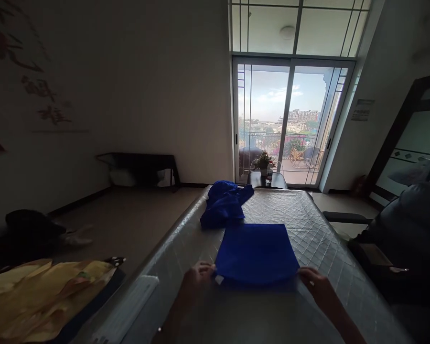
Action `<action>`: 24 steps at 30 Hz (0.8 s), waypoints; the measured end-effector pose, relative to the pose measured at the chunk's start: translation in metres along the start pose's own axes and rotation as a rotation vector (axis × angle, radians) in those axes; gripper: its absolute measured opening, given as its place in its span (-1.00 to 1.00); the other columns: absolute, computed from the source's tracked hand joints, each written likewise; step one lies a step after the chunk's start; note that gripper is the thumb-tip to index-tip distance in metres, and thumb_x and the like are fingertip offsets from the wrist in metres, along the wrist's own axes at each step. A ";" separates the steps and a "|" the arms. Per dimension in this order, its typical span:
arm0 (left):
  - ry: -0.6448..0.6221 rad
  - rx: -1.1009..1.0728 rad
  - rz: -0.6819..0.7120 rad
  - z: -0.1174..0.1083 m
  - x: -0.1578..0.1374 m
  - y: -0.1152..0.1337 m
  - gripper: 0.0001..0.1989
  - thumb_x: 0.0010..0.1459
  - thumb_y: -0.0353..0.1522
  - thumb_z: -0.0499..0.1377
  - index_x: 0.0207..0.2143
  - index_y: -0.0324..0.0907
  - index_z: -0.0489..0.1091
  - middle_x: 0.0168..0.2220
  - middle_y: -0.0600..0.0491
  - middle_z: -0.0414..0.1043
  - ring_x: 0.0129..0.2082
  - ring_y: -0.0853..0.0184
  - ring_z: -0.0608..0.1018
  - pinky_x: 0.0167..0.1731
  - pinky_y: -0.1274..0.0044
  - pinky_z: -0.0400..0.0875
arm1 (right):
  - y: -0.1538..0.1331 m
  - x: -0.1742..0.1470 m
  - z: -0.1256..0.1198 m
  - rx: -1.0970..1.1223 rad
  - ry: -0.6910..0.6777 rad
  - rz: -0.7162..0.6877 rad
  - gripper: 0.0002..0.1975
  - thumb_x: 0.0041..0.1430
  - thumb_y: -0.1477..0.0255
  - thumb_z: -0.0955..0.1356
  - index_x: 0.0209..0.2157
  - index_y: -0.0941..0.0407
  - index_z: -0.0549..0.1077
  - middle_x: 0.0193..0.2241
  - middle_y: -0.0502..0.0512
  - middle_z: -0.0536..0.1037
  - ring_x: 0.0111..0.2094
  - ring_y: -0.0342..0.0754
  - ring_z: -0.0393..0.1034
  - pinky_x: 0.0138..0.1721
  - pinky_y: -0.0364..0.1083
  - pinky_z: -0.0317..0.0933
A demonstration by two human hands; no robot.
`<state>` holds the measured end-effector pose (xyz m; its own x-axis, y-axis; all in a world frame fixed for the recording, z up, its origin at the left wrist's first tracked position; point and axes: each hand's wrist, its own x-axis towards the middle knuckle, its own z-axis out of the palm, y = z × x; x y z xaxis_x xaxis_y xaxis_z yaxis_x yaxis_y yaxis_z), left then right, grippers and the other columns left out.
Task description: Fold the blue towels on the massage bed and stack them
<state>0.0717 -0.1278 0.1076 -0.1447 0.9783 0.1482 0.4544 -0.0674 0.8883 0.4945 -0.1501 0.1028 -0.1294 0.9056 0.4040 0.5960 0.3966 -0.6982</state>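
A blue cloth point(258, 253) lies flat in a neat, nearly square shape on a quilted, shiny mattress point(315, 224). A small white tag shows at its near left corner. My left hand point(199, 273) pinches that corner, fingers closed on the fabric. At the near right corner, my right hand point(313, 278) also grips the cloth between thumb and fingers. The near edge sags slightly between the two hands. Just beyond it, on the left, sits a crumpled blue garment point(224, 205); it touches or nearly touches the cloth's far left corner.
Left of me are yellow fabric point(46, 296) and a pale flat object point(129, 308) along the mattress side. Past the far end stands a small dark table point(256, 181) with a potted plant point(263, 162) and a bottle point(270, 171). Dark bulky items point(408, 234) are at right.
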 end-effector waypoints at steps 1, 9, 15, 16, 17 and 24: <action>-0.027 0.026 -0.049 0.009 -0.004 -0.013 -0.48 -0.02 0.10 0.21 -0.52 -0.17 0.59 -0.26 -0.10 0.63 -0.31 0.08 0.68 -0.30 0.39 0.58 | 0.012 -0.008 0.008 -0.005 -0.056 0.023 -0.65 0.29 0.11 0.29 -0.29 0.00 0.61 -0.22 0.15 0.66 -0.21 0.08 0.59 -0.18 0.01 0.47; -0.059 0.070 -0.111 0.021 -0.028 -0.046 -0.49 -0.08 0.12 0.20 -0.46 -0.14 0.60 -0.22 -0.10 0.61 -0.30 0.10 0.68 -0.23 0.40 0.58 | 0.037 -0.045 0.011 -0.191 -0.276 0.081 -0.52 0.11 0.62 0.17 -0.09 0.00 0.58 0.00 0.11 0.60 -0.01 -0.02 0.52 0.02 -0.08 0.37; -0.010 0.035 -0.138 0.016 -0.057 -0.047 -0.57 -0.02 0.03 0.20 -0.42 -0.11 0.61 -0.20 -0.06 0.62 -0.25 0.13 0.69 -0.21 0.46 0.58 | 0.039 -0.074 0.008 -0.295 -0.286 0.047 -0.45 0.09 0.63 0.19 -0.01 -0.09 0.55 0.04 -0.01 0.58 0.00 -0.05 0.52 -0.07 -0.15 0.41; 0.001 0.040 -0.134 0.015 -0.061 -0.047 -0.59 -0.01 0.02 0.20 -0.42 -0.10 0.62 -0.21 -0.05 0.62 -0.25 0.14 0.69 -0.22 0.46 0.58 | 0.040 -0.078 0.008 -0.307 -0.276 0.031 -0.46 0.09 0.62 0.20 -0.01 -0.11 0.54 0.04 -0.02 0.58 0.00 -0.05 0.52 -0.07 -0.15 0.41; 0.014 0.049 -0.128 0.015 -0.065 -0.048 -0.61 0.00 0.00 0.20 -0.41 -0.09 0.62 -0.21 -0.04 0.63 -0.26 0.14 0.69 -0.22 0.47 0.58 | 0.039 -0.081 0.007 -0.314 -0.267 0.015 -0.48 0.11 0.60 0.21 -0.01 -0.12 0.54 0.04 -0.03 0.59 -0.01 -0.05 0.53 -0.07 -0.15 0.42; 0.140 0.215 -0.047 0.021 -0.081 -0.060 -0.66 0.06 -0.06 0.13 -0.37 -0.01 0.63 -0.22 0.04 0.66 -0.24 0.15 0.69 -0.23 0.45 0.58 | 0.016 -0.089 0.004 -0.331 -0.315 0.101 -0.59 0.15 0.51 0.27 -0.05 -0.09 0.59 0.02 0.05 0.60 0.00 -0.01 0.53 -0.02 -0.12 0.42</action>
<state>0.0748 -0.1988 0.0332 -0.2838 0.9417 0.1808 0.6187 0.0358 0.7849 0.5125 -0.2240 0.0527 -0.2615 0.9590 0.1093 0.8321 0.2814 -0.4780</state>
